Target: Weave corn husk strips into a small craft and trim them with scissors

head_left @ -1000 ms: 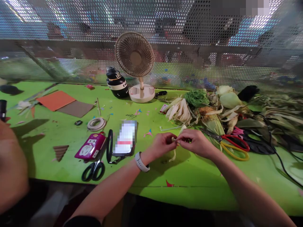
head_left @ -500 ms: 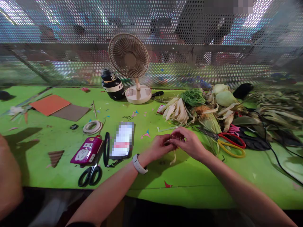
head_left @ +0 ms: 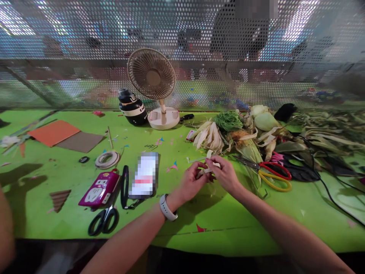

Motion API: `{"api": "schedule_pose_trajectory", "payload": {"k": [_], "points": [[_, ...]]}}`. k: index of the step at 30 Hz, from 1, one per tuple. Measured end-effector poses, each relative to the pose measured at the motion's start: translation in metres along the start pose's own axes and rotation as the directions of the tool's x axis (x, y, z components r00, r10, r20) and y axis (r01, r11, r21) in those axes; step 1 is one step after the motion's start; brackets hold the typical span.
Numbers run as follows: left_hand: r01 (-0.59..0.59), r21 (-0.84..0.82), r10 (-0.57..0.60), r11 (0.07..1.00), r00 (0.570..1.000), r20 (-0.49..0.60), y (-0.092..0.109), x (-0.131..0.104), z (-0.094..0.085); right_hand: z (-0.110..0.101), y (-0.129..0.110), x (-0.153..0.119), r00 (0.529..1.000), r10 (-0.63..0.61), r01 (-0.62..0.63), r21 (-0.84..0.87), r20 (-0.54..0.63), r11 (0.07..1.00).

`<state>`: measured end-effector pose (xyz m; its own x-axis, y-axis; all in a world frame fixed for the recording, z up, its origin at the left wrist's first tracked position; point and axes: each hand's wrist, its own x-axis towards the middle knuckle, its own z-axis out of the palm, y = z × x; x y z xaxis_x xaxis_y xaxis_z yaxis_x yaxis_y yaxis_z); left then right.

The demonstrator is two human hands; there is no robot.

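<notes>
A narrow pale strip, which looks like corn husk, curls up between my two hands above the green table. My left hand is closed on its lower part, with the fingertips pinched together. From the other side my right hand pinches the same strip, its fingers bent close to the left ones. The fingers hide part of the strip. Just beyond them lies a bundle of dried pale husks, and red and yellow handled scissors lie right of my right hand.
A fan and a black bottle stand at the back. Left of my hands lie a phone, black scissors, a purple power socket and tape. Corn and husks are heaped right. Another person's arm shows at left.
The pale strip now shows above my fingers, where it was mostly hidden before. My hands have shifted slightly and my fingers have opened a little around it. The view has tilted slightly.
</notes>
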<state>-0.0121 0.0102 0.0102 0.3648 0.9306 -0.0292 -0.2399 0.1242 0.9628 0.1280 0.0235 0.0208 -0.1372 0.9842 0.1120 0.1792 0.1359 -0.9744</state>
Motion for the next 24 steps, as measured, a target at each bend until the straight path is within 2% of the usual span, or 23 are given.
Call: {"api": "schedule_pose_trajectory", "payload": {"k": [6, 10, 15, 19, 24], "points": [[-0.039, 0.093, 0.038, 0.995, 0.999, 0.013, 0.005, -0.004, -0.002, -0.003, -0.005, 0.004, 0.980, -0.156, 0.139, -0.135, -0.124, 0.981], [-0.079, 0.147, 0.094, 0.986, 0.990, -0.101, 0.009, -0.003, -0.004, -0.009, -0.006, 0.008, 0.965, -0.229, 0.214, -0.118, -0.131, 0.970], [-0.142, 0.342, 0.175, 0.929, 0.982, -0.065, 0.007, 0.000, -0.006, -0.012, -0.005, 0.009, 0.969, -0.211, 0.204, -0.066, -0.128, 0.977], [-0.176, 0.365, 0.226, 0.914, 0.969, -0.099, 0.007, 0.000, -0.007, -0.020, -0.008, 0.014, 0.951, -0.208, 0.210, -0.014, -0.228, 0.978], [-0.214, 0.366, 0.242, 0.906, 0.970, -0.030, 0.011, -0.002, -0.012, -0.033, -0.014, 0.021, 0.926, -0.234, 0.248, 0.007, -0.296, 0.969]]}}
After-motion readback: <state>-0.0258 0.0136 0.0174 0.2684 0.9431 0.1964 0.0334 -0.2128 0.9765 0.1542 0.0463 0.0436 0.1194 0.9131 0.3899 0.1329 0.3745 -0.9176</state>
